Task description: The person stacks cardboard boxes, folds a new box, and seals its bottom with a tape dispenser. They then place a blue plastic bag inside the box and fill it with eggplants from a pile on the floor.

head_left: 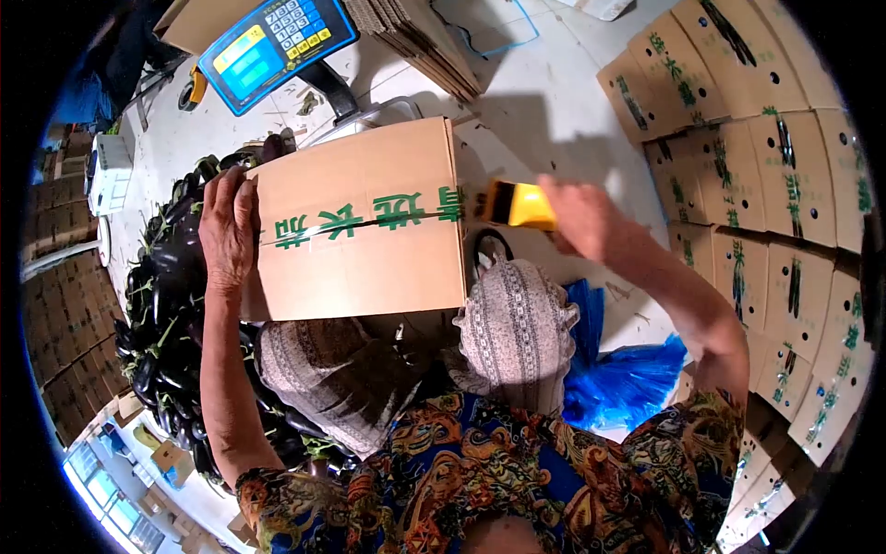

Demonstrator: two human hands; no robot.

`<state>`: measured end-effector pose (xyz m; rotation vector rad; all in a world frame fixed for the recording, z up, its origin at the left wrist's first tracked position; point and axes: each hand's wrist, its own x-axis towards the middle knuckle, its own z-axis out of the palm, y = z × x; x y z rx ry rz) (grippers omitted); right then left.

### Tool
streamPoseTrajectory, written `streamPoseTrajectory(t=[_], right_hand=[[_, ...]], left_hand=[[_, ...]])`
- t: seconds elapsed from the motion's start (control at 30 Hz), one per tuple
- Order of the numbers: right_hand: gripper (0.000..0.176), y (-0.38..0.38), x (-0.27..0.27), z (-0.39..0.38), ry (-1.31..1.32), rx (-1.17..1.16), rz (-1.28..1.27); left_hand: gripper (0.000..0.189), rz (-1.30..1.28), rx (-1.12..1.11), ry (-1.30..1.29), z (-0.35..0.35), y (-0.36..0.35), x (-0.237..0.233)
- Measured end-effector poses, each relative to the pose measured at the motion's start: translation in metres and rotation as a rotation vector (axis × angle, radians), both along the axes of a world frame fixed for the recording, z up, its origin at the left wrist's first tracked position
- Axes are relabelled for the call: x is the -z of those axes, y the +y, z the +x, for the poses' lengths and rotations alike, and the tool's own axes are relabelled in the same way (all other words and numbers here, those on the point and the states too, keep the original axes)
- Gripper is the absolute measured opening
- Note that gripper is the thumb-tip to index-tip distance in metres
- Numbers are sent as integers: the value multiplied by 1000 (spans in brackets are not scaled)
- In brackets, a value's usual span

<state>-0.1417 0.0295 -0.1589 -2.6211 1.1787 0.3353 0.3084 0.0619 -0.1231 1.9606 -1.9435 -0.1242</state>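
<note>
A closed cardboard box (360, 277) with green printed characters lies in front of my knees, and a shiny strip of tape runs along its middle seam. My left hand (228, 226) grips the box's left end, fingers bent against the edge. Off the box's right end, my right hand (583, 220) is closed around a yellow tape dispenser (531, 205) with a dark front end pointing toward the box. A small gap shows between dispenser and box. The grip itself is partly blurred.
A blue-framed weighing scale display (277, 51) stands behind the box. Many eggplants (166, 305) are heaped on the left. Flattened cardboard (415, 42) leans at the back. Stacked cartons (775, 157) line the right side, and blue plastic bags (628, 379) lie beside my right knee.
</note>
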Motion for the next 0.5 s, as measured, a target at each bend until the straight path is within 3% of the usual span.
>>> streamPoseTrajectory(t=[0.07,0.13,0.2,0.27,0.3,0.4,0.43,0.5], right_hand=[[25,4,8,26,126,-419,-722],[33,1,-17,52,234,-652,-842],[36,8,-8,59,393,-663,-728],[33,9,-15,67,168,-441,-478],[31,6,-21,70,195,-390,-381],[29,2,-17,77,271,-273,-103],[29,-3,14,79,272,-290,-72],[30,-3,125,79,226,-357,-136]], left_hand=[[36,0,-2,-9,0,2,4],[36,-10,-2,-13,3,0,4],[36,-31,47,-71,12,1,10],[35,-47,23,-1,6,0,7],[35,-13,-32,39,-3,1,0],[31,-20,115,-131,10,-1,9],[31,-10,111,-108,8,0,12],[31,-20,112,-82,10,-1,8]])
